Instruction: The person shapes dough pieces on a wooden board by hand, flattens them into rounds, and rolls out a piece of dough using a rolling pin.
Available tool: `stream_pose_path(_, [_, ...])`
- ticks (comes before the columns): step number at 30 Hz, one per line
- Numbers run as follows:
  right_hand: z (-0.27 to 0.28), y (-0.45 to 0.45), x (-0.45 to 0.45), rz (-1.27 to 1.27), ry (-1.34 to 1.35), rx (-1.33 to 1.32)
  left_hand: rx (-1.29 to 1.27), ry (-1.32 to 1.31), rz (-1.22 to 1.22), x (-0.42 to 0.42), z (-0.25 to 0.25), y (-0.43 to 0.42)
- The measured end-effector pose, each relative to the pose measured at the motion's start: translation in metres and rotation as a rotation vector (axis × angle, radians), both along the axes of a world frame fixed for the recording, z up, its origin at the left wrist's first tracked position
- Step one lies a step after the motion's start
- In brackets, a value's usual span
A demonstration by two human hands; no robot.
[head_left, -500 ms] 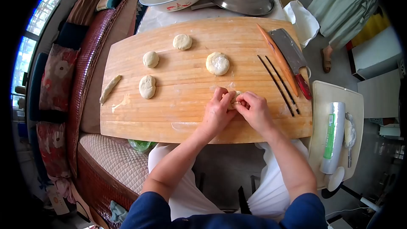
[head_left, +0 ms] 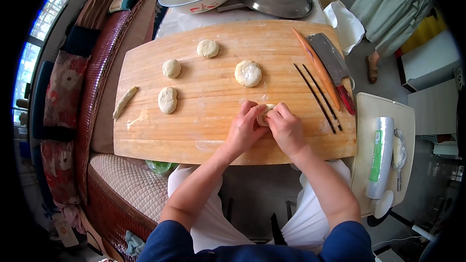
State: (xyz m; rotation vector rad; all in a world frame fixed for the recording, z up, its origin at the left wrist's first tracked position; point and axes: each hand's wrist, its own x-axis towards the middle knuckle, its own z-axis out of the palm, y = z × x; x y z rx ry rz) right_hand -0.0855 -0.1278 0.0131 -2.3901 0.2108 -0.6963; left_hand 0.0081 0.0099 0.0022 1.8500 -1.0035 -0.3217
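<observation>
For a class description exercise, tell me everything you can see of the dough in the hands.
The piece of dough is pale cream, soft-looking and roughly rounded where it shows. The left hand and right hand hold it between their fingers, hiding much of it. It is over the near half of the wooden board, a little right of the middle; whether it touches the wood cannot be told.
</observation>
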Motion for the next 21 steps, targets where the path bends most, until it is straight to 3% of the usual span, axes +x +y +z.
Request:
stream_pose_path(2, [-0.004,0.001,-0.001,-0.009,0.043,-0.107,-0.011,-0.023,-0.006,0.001,-0.002,0.000])
stream_pose_path(5, [-0.006,-0.002,0.002,0.028,-0.024,-0.018,0.109,0.019,-0.001,0.001,0.005,0.002])
stream_pose_path(8, [-0.006,-0.027,0.000,-0.049,-0.086,0.405,0.171,-0.235,0.052,0.000,0.021,0.001])
stream_pose_path(11, [0.000,-0.044,-0.006,-0.180,0.050,0.877,0.148,-0.431,0.021,-0.003,0.024,-0.002])
stream_pose_path(15, [-0.011,-0.051,-0.003,-0.188,-0.046,0.658,0.361,-0.573,-0.060,-0.016,0.016,-0.017])
stream_pose_path(21, [-0.009,-0.062,-0.003,-0.193,-0.043,0.630,0.295,-0.498,0.027,-0.026,0.009,-0.038])
